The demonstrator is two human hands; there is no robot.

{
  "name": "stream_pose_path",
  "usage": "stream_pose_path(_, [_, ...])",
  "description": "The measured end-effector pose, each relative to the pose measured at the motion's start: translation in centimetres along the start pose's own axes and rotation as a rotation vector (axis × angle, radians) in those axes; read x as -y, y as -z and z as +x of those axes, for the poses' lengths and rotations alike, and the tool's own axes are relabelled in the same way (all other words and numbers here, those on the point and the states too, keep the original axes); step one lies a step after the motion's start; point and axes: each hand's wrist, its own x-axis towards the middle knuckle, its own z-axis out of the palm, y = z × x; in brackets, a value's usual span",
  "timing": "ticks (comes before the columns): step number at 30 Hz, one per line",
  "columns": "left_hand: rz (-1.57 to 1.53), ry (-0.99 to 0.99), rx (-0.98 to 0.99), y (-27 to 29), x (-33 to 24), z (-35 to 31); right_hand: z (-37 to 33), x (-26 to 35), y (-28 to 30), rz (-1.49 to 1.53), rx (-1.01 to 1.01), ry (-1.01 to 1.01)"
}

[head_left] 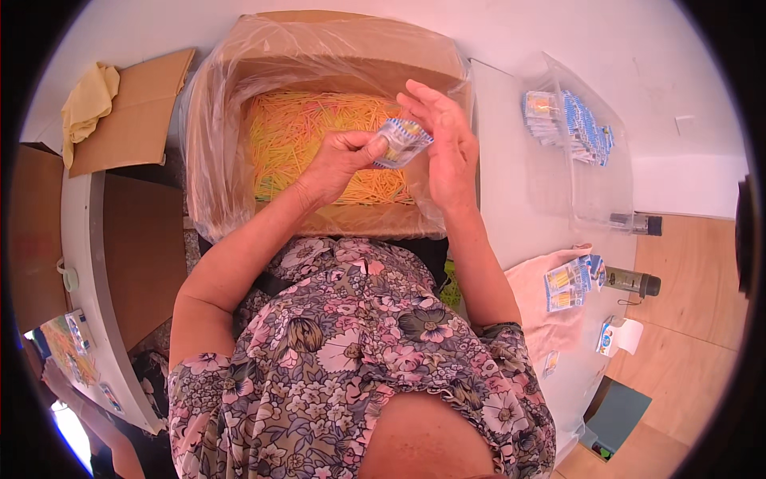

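One open cardboard carton (351, 49), fitted with one clear plastic liner (214, 152), stands directly in front of the person and contains a loose layer of thin sticks (279, 152) in yellow, orange, pink and green, too numerous to count. One small clear packet (407, 150) with blue-and-white striped ends is located above the carton, toward its right side. The left hand (335, 164) grips this packet, its fingers pinching the near left edge against the thumb. The right hand (452, 152) is positioned just beside the packet's right end, fingers extended and partly spread; contact cannot be determined. On the right, the white surface (504, 215) carries one clear plastic bin (598, 206) at the far side, containing overlapping blue-edged packs (586, 132) whose count cannot be established. Nearer, one pink cloth (538, 307) supports several similar packs. Two dark-capped bottles (626, 281) lie beside these items. At the far left, one yellow cloth (92, 100) hangs over one cardboard flap (140, 112).
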Motion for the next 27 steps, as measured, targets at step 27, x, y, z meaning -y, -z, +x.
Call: stream_pose_path(27, [0.895, -0.438, 0.514, -9.3, -0.5, 2.5, -26.3, 6.5, 34.1, -1.572, -0.939, -0.271])
